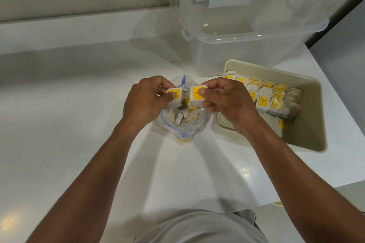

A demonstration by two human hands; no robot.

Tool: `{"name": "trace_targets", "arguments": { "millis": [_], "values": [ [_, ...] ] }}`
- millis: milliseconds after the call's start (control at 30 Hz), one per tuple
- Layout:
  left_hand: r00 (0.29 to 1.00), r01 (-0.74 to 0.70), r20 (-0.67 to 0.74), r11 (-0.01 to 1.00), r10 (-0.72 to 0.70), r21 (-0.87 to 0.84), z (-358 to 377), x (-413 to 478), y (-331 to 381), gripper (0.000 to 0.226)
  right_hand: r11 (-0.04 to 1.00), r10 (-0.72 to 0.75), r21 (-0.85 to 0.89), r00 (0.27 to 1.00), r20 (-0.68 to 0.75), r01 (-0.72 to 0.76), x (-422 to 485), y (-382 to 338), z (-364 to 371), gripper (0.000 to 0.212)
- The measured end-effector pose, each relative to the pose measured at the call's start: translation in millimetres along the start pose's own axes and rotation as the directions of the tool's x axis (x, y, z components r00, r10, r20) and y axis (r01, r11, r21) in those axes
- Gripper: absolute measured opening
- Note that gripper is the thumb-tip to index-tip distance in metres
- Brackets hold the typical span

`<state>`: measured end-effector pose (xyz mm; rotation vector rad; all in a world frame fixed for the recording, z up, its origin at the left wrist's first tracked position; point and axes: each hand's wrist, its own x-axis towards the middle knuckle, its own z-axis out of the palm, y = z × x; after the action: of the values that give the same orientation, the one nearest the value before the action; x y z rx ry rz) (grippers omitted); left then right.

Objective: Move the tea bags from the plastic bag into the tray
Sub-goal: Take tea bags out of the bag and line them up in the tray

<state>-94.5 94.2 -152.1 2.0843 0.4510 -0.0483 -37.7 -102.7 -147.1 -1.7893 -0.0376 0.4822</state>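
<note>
Over the open plastic bag (182,122), each hand pinches a yellow-tagged tea bag, left hand (145,102) and right hand (229,101), the beige tray (308,124) just right of them.

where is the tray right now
In the head view, the tray sits on the white counter at right, beside the plastic bag and just in front of the clear bin.

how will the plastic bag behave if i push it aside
Probably floppy: the plastic bag is thin clear film crumpled around loose tea bags. Likely light; may slide on the glossy counter, perhaps spilling through its open top.
</note>
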Motion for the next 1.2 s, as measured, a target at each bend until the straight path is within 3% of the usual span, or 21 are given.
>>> {"name": "trace_targets", "arguments": {
  "millis": [67, 200, 300, 400, 567, 633, 867, 1200],
  "values": [
    [0.999, -0.011, -0.040, 0.998, 0.013, 0.059, -0.8, -1.1, 0.7, 0.009, 1.000, 0.021, 0.006, 0.999, 0.030, -0.021, -0.1, -4.0, -1.8, 0.011],
    [0.997, 0.073, -0.024, 0.993, -0.075, -0.091, -2.8, 1.6, 3.3, 0.009, 0.999, 0.045, 0.018, 0.978, 0.203, -0.050, -1.6, -10.6, -0.8, 0.005],
    [0.992, 0.127, 0.052, 0.962, -0.118, -0.242, -4.6, 0.6, 7.6, 0.011, 1.000, -0.021, 0.007, 0.977, 0.214, 0.020, -1.2, -12.9, 1.4, 0.006],
    [0.990, 0.130, 0.092, 0.952, -0.109, -0.278, -6.2, -2.1, 11.9, 0.011, 0.995, -0.021, 0.103, 0.953, 0.303, -0.011, -1.7, -16.3, 2.6, 0.011],
    [0.983, 0.108, 0.172, 0.955, -0.061, -0.277, -6.6, -6.1, 17.3, 0.014, 0.994, -0.094, -0.037, 0.984, 0.151, 0.101, 3.9, -11.7, 5.7, 0.012],
    [0.988, 0.096, 0.139, 0.961, -0.061, -0.260, -6.7, -5.2, 15.8, 0.014, 0.998, -0.064, 0.028, 0.978, 0.196, 0.059, 3.0, -13.0, 5.7, 0.010],
    [0.990, 0.066, 0.139, 0.957, -0.027, -0.283, -4.2, -6.4, 22.1, 0.011, 0.995, -0.095, -0.006, 0.979, 0.183, 0.098, -1.7, -12.0, -1.2, 0.005],
    [0.990, -0.017, 0.137, 0.991, 0.035, -0.134, 3.0, -6.1, 24.3, 0.010, 0.995, -0.098, 0.004, 0.982, 0.164, 0.099, -10.9, -9.6, -14.1, 0.004]
  ]
}}
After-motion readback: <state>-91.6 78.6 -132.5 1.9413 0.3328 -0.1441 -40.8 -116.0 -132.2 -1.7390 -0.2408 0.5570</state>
